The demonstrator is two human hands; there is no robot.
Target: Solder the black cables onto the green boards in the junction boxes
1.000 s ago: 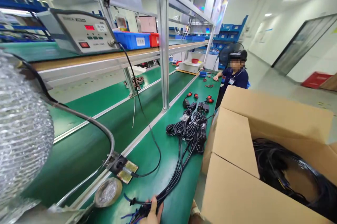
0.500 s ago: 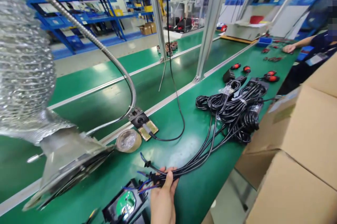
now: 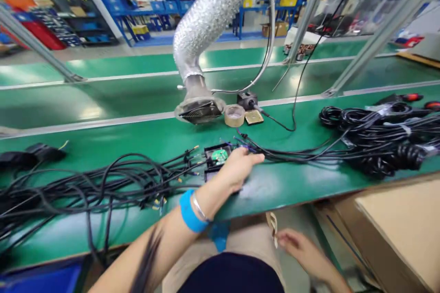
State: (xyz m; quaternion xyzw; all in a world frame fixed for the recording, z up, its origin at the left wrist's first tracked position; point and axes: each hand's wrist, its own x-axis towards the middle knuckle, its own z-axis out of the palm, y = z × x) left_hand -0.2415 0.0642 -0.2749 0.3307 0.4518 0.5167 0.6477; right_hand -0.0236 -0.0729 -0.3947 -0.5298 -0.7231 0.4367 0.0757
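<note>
My left hand [image 3: 239,167], with a blue band [image 3: 192,211] and a bracelet on the wrist, reaches over the table. It is closed around the near ends of several black cables [image 3: 292,155], where blue wires stick out; its fingertips are partly hidden. Just left of it lies a black housing [image 3: 208,152] with a green circuit board [image 3: 219,156]. Below the table edge, my right hand [image 3: 299,245] has its fingers curled at the lower end of a beige looped strip [image 3: 272,226], beside my leg.
Many black cables [image 3: 103,180] spread over the table's left side; coiled cables [image 3: 385,130] lie at the right. A foil duct with a hood [image 3: 201,109] hangs behind the housing, near a tape roll [image 3: 234,115] and a socket [image 3: 247,99]. Cardboard boxes [image 3: 402,219] stand at lower right.
The view has swung left and back, bringing the left-hand cables, my lap and my right hand into sight. A hand gripped the cables by the housing before, too. The co-worker is out of view.
</note>
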